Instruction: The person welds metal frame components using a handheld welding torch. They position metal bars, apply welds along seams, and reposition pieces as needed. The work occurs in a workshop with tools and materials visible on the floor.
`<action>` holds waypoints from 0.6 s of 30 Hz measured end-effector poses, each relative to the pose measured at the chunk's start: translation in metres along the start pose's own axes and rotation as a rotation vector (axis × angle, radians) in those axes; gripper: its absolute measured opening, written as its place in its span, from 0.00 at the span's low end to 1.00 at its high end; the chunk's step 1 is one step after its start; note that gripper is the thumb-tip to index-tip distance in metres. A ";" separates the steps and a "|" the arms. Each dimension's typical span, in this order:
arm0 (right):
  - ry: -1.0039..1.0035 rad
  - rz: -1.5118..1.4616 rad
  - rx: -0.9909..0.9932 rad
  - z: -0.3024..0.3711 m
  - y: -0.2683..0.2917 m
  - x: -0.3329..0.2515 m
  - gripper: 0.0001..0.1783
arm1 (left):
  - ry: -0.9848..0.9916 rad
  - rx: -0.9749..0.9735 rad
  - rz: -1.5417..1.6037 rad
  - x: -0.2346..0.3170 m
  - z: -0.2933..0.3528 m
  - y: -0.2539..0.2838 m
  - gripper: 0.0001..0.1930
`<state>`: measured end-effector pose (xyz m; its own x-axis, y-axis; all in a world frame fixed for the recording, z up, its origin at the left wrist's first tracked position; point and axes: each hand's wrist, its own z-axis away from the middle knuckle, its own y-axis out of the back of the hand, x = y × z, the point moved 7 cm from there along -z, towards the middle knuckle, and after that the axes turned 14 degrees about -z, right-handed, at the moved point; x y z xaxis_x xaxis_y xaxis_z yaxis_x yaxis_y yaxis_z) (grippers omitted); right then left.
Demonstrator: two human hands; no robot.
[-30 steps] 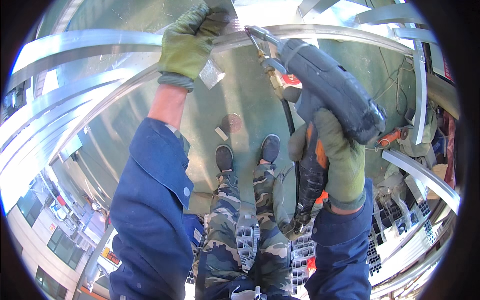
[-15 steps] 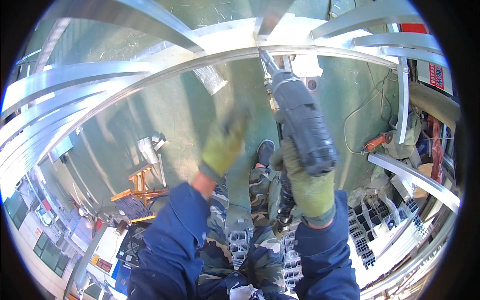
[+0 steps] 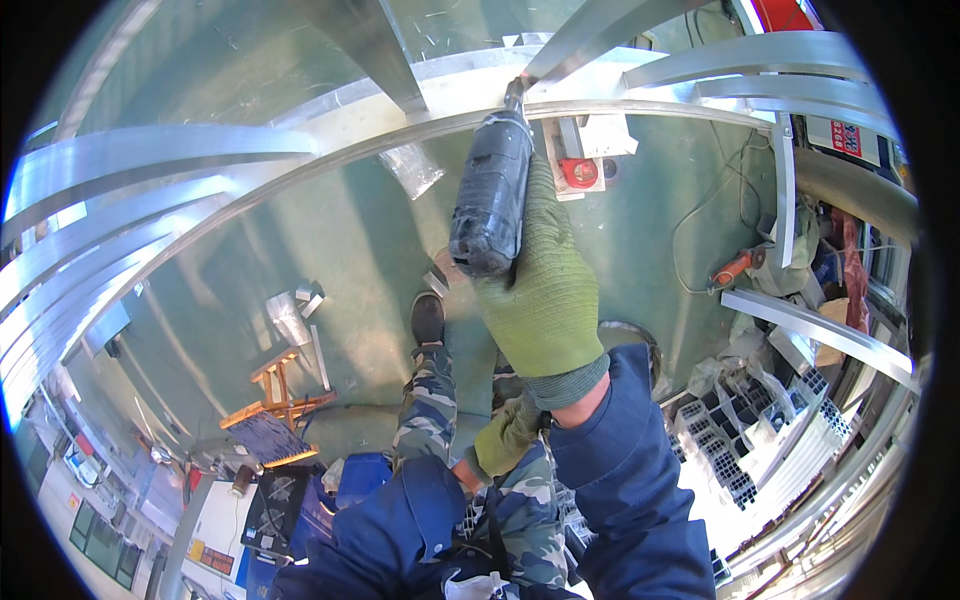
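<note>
Handheld power tool point(image 3: 490, 200), just one, dark grey and barrel-shaped, held out in front of the worker with its narrow nose over a long metal rail point(image 3: 640, 104). From where I stand I can't tell whether the tip touches metal. The worker's right hand point(image 3: 545, 285), in a green knit glove, is wrapped around the tool from below and behind, most of its fingers hidden. The left hand point(image 3: 507, 438), gloved alike, is low by the right thigh, partly behind the right wrist; its fingers are out of sight, so I can't say how far open it is or whether it has hold of anything.

Two wide metal bars run off beyond the rail, a left one point(image 3: 370, 55) and a right one point(image 3: 605, 38), the right one meeting it just beside the nose. More bars point(image 3: 150, 150) fan out at the left, too glaring to count.

On the green floor point(image 3: 350, 215) I make out one clear plastic sheet point(image 3: 412, 170), one red round item point(image 3: 578, 173), one orange angle grinder point(image 3: 738, 265) and one tipped stool point(image 3: 280, 410). One dark shoe point(image 3: 428, 320) shows. Hollow profiles point(image 3: 720, 450) are piled at the right, too many to count.
</note>
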<state>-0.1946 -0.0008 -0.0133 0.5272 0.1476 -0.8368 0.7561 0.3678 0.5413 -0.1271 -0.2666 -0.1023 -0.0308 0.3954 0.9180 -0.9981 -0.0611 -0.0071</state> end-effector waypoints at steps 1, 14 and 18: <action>0.014 0.021 0.013 0.000 -0.001 0.001 0.52 | -0.143 0.082 -0.178 0.014 -0.007 0.007 0.26; -0.083 0.136 -0.051 -0.006 -0.006 -0.004 0.52 | -0.314 -0.138 -0.414 -0.024 0.014 -0.028 0.30; -0.129 0.128 -0.052 -0.006 -0.006 -0.004 0.53 | -0.285 -0.168 -0.371 -0.042 0.021 -0.037 0.30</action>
<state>-0.2030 0.0019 -0.0137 0.6659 0.0789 -0.7419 0.6602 0.4007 0.6352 -0.0873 -0.3005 -0.1320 0.3202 0.0952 0.9426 -0.9346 0.1942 0.2979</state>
